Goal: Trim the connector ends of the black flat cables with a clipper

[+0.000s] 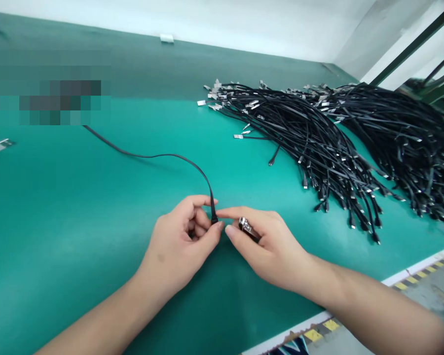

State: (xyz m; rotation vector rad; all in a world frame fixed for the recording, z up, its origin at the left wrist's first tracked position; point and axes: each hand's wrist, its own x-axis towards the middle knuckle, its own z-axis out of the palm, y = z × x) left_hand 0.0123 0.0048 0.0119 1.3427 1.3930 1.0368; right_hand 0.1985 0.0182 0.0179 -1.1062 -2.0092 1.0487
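**Black Cable Plug and Metal Connector, Pinched in Two Hands**

Left hand point(179, 241) is pinching the moulded plug point(213, 215) of a black cable point(144, 156) between thumb and forefinger, its other fingers curling inward. Right hand point(272, 249) is pinching a metal-shelled connector point(246, 227) between thumb and forefinger, just beside the plug. Bundled black cables point(311, 143) are lying fanned across the green tabletop point(77, 236), their ends apparently spread to keep them separate and within reach.
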